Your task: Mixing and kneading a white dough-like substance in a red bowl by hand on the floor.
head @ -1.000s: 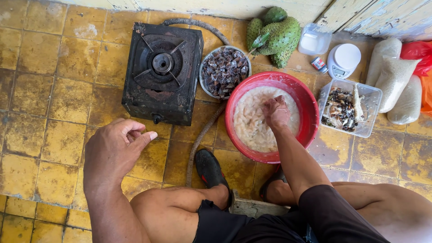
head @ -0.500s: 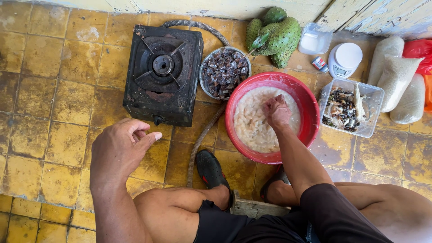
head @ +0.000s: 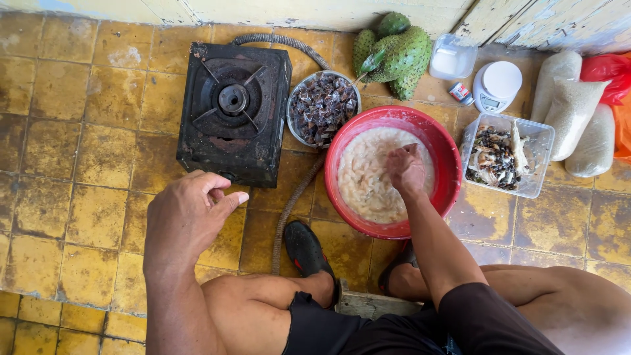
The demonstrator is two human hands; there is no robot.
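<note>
Both hands belong to the person crouched on the yellow tiled floor (head: 72, 197), and they are doing quite different things. Their right hand (head: 405, 169) is down inside the red basin (head: 444, 152), fingers curled and pressed into the pale, wet, shredded mash (head: 365, 174) that fills it; whether any of the mash is gripped in the fist I cannot tell, since the fingers are partly sunk in it. Their left hand (head: 187, 213) hangs loosely half-closed over the tiles, thumb out to the side, holding nothing, just in front of the near edge of the black single-burner gas stove (head: 233, 108). A ribbed hose (head: 296, 190) runs from behind the stove, past the basin's left side, down toward the person's dark sandal (head: 305, 250). Touching the basin's upper left rim is a metal bowl of dark brown seeds (head: 323, 108). Behind the basin, against the wall, lie green spiny soursop fruits (head: 397, 52). To the right of those stand a clear lidded tub (head: 452, 58) and a small white kitchen scale (head: 497, 85). Just beside the basin's right side is a clear plastic box of dark and pale scraps (head: 503, 158), and further right lie clear bags of white grains (head: 578, 112).
</note>
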